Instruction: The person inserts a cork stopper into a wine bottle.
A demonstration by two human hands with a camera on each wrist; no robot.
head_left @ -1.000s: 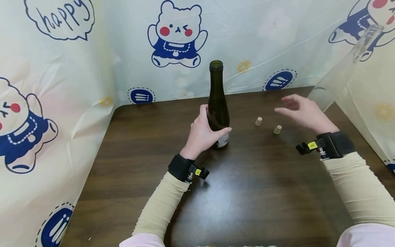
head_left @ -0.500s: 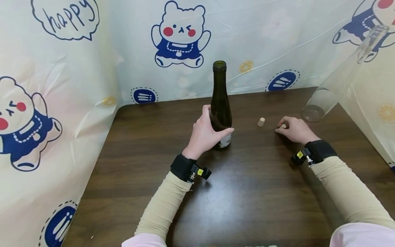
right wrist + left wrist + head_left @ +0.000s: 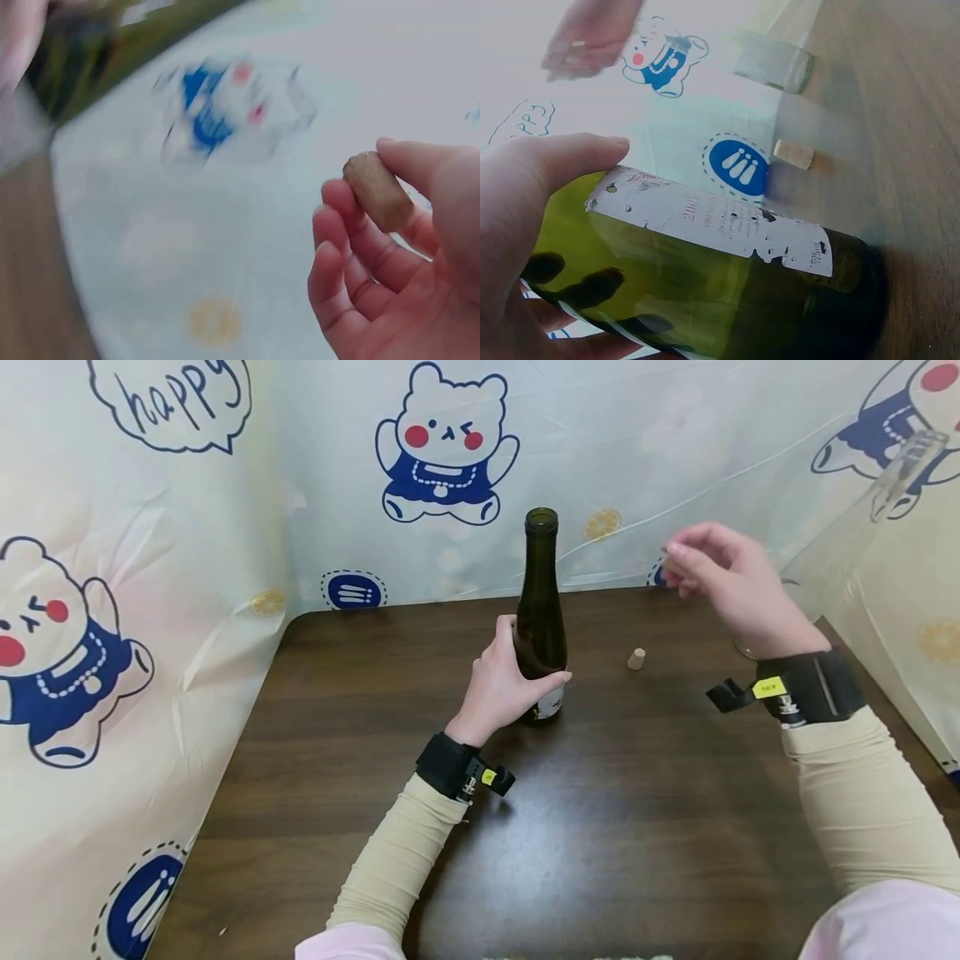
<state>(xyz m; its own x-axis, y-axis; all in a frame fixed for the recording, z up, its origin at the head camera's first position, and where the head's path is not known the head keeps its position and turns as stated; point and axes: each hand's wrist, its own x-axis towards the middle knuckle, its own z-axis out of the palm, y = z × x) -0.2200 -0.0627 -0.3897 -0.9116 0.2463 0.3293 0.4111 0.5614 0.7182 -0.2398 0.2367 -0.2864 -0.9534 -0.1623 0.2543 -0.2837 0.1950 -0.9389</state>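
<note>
An uncorked dark green glass bottle (image 3: 542,602) stands upright on the wooden table, its pale label torn in the left wrist view. My left hand (image 3: 501,687) grips its lower body, the thumb across the front and the fingers round the far side. Raised above the table to the right of the bottle, my right hand (image 3: 738,585) pinches a cork (image 3: 377,191) between thumb and fingers, plain in the right wrist view. A second cork (image 3: 636,659) lies on the table to the right of the bottle.
A clear glass bottle (image 3: 847,543) stands at the back right, partly hidden behind my right hand. A printed curtain (image 3: 300,485) hangs along the back and sides of the table (image 3: 337,693).
My right hand came down to one of the two corks on the table, took it and lifted it up. The left hand has kept its grip on the green bottle.
</note>
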